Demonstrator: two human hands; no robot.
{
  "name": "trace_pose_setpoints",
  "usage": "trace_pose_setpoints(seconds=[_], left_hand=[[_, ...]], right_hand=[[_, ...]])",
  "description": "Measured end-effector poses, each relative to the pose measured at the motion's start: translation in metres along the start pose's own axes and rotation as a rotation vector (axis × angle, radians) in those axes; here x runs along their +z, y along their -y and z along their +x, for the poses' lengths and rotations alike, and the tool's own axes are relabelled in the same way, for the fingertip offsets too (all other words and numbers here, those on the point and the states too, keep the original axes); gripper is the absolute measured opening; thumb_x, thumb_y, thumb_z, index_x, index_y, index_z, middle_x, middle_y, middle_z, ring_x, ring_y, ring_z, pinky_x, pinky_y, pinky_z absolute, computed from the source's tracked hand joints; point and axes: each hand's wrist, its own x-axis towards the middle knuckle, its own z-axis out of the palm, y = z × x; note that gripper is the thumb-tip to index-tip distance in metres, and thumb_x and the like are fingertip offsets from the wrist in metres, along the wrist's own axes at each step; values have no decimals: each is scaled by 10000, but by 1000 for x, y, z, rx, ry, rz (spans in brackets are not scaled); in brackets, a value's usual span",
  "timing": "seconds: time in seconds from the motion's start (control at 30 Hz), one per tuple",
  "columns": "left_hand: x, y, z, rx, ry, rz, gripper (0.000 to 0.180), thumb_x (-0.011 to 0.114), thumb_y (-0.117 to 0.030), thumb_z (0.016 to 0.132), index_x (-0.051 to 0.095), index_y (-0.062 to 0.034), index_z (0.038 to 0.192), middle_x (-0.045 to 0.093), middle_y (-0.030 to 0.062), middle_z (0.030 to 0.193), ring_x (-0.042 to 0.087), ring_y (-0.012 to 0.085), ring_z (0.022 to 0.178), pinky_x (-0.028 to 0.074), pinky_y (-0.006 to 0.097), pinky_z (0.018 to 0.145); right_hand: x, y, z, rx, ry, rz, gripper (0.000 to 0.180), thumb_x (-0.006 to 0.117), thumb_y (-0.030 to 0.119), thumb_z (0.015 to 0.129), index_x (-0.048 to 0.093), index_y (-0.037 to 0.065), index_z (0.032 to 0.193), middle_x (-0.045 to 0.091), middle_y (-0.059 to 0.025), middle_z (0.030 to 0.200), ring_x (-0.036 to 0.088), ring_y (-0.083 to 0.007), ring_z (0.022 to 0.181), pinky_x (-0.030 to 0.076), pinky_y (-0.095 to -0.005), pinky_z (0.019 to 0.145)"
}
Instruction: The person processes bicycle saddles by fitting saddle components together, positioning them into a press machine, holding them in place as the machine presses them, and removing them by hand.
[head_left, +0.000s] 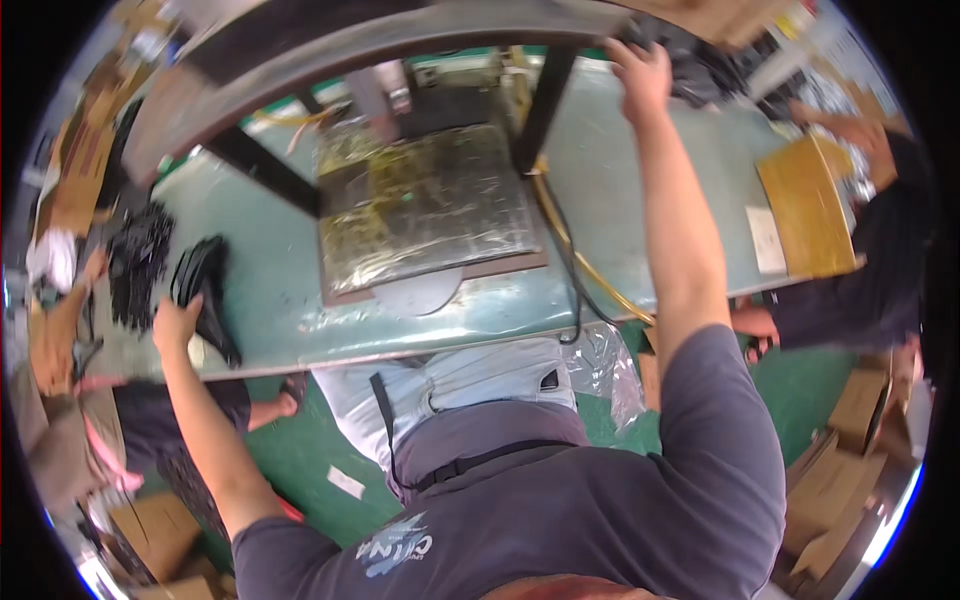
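Note:
Stretched out to the left, my left hand [177,323] grips the near side of a black glossy bundle [203,285], its fingertips partly hidden against it. The bundle lies on the green-topped table [270,310]. Far to the right, my right hand [644,78] reaches up with its fingers spread, beside a heap of black plastic-like pieces [697,68]. Whether it touches the heap cannot be made out. Between my arms stands a press-like machine with a dark frame [265,165] and a flat plate [430,215] covered in clear, yellowed film.
A pile of black strips [140,262] lies at the left, near another person's hand [95,266]. At the right is a brown box [808,205], with a person [860,290] beside it. Cables [570,245] hang over the table's front edge. Cartons [835,490] stand on the floor.

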Motion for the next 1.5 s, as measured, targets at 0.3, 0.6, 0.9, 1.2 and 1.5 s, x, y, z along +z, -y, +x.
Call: trace_pose_setpoints(seconds=[0.3, 0.6, 0.9, 1.2, 1.5], left_hand=[[-2, -19, -77, 94, -224, -626, 591, 782, -472, 983, 659, 93, 1108, 735, 209, 968, 658, 316, 843, 533, 408, 826], [-63, -199, -171, 982, -41, -714, 530, 601, 156, 678, 674, -22, 1172, 707, 182, 1208, 650, 425, 1200, 492, 469, 1081], [-73, -333, -147, 1265, -368, -649, 490, 667, 73, 757, 676, -44, 1233, 690, 132, 1290, 529, 373, 1442, 427, 507, 1204], [-22, -386, -183, 602, -198, -1050, 450, 729, -388, 1016, 743, 33, 859, 711, 215, 1235, 626, 408, 1161, 475, 463, 1054], [-16, -406, -143, 673, -420, -1046, 294, 692, -255, 1010, 759, 16, 918, 727, 175, 1113, 663, 385, 1061, 509, 458, 947]], right_hand=[[-37, 17, -158, -176, 184, -226, 405, 661, 6, 969, 637, -25, 1371, 760, -102, 1165, 731, -138, 933, 602, -291, 811], [31, 84, -268, -383, 1116, -153, 692, 770, 335, 976, 533, 1, 1533, 595, -196, 1468, 662, -322, 1249, 542, -430, 1084], [40, 50, -298, -606, 851, -405, 529, 726, 178, 830, 677, 16, 1331, 715, -200, 1151, 716, -415, 1005, 605, -466, 862], [83, 14, -293, -449, 485, -562, 474, 687, 207, 867, 689, -17, 1285, 736, -205, 1037, 717, -412, 961, 602, -497, 830], [122, -2, -272, -617, 331, -527, 504, 701, 225, 824, 695, -43, 1251, 727, -214, 956, 714, -404, 882, 601, -480, 775]])
